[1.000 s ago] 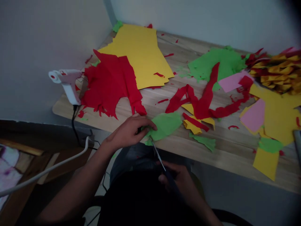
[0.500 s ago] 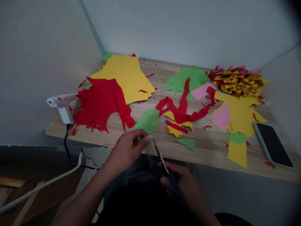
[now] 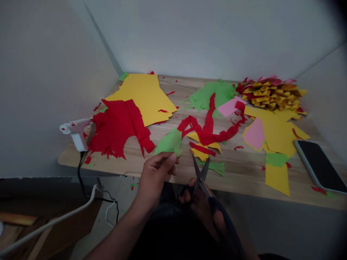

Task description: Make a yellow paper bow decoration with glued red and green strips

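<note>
My left hand (image 3: 158, 173) pinches the lower end of a green paper piece (image 3: 169, 142) between thumb and fingers, at the table's front edge. To its right, my right hand (image 3: 202, 206) holds a pair of scissors (image 3: 200, 175) with dark handles. The blades stand spread apart, pointing away from me, and are clear of the green piece. Just beyond their tips lie yellow paper scraps (image 3: 200, 154) with a red strip (image 3: 202, 148) across them, and a green scrap (image 3: 215, 168).
A glue gun (image 3: 77, 133) stands at the left edge by crumpled red paper (image 3: 116, 126) and stacked yellow sheets (image 3: 143, 94). Folded yellow paper (image 3: 273, 95) is heaped at the back right. A phone (image 3: 320, 164) lies near the right edge. Red strips (image 3: 207, 133) cross the middle.
The scissors have gone from closed beside the green piece to spread open, farther right. My left hand still holds the green piece, which now shows a curled lower right edge.
</note>
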`<state>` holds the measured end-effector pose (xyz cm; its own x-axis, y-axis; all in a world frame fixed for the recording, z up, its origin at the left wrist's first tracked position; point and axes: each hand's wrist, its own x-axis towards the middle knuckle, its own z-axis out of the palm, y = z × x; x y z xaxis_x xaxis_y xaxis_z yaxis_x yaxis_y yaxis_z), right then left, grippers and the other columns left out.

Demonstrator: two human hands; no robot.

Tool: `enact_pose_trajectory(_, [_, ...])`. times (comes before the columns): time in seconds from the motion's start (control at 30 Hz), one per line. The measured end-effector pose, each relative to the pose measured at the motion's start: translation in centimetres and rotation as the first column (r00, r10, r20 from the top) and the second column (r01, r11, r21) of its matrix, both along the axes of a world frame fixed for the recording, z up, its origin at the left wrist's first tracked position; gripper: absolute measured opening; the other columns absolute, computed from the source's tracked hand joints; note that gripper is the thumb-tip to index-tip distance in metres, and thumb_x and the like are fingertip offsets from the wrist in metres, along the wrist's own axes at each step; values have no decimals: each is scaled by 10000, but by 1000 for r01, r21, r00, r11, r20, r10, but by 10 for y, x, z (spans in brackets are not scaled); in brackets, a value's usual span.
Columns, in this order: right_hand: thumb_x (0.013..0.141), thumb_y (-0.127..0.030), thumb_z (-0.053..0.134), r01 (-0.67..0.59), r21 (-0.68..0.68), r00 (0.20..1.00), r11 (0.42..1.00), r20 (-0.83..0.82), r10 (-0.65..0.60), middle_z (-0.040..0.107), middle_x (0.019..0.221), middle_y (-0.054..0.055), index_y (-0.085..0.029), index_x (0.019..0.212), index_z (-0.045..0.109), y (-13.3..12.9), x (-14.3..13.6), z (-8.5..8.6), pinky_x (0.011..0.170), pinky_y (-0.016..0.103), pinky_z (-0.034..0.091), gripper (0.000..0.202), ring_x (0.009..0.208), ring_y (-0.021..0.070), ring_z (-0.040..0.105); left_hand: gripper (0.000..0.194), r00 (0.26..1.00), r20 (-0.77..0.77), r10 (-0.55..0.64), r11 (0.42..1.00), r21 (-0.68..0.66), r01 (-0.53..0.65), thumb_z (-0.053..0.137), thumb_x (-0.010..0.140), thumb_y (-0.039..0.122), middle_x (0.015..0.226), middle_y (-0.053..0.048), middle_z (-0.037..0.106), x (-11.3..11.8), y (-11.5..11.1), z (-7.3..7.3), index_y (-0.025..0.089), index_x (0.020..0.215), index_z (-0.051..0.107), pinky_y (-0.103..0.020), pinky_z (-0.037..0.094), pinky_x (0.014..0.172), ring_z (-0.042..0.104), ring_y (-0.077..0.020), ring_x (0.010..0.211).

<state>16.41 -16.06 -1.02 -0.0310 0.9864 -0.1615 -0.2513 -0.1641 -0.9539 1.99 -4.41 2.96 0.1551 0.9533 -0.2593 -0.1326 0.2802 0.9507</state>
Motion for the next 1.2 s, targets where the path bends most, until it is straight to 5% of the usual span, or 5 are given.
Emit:
enact_pose_trajectory(0.2, [816,-503,724,174,101,963,980,192,-191,619,829,-19,-273,1097,582,20,-19,3,578,212,461,390,656,122,560,257,984,144,102,985,-151,-80,775,760,417,617,18,580,30,-23,6,163,769,735,-187,458,578,534,-91,598])
enact_pose_trajectory(0.4, [783,-362,737,175,129,907,976,366,-211,673,891,0,-271,1138,625,22,-16,11,746,278,534,384,797,170,643,221,997,20,74,997,-25,-74,728,765,315,638,9,582,29,-23,15,168,618,653,-205,498,640,566,-104,646])
enact_pose_trajectory(0.6, [776,-323,746,170,95,909,981,371,-193,720,953,20,-285,1176,662,20,-15,7,823,319,561,410,864,196,684,219,992,-124,23,996,83,-13,657,788,296,722,-16,614,26,-22,15,202,595,611,-273,532,679,590,-140,702])
enact_pose_trajectory(0.97, [773,-312,757,211,76,901,975,372,-224,796,1004,67,-250,1189,731,20,-19,7,759,344,611,422,798,224,748,214,991,-127,45,998,58,-38,656,750,313,726,-11,607,25,-21,14,191,590,583,-265,538,660,587,-136,682])
enact_pose_trajectory(1.2, [758,-337,774,280,91,857,956,424,-291,801,1022,66,-270,1109,782,18,-19,-2,909,427,591,358,921,272,757,203,994,-81,71,997,19,-70,680,731,326,723,1,593,26,-23,12,185,620,585,-256,530,603,578,-120,615])
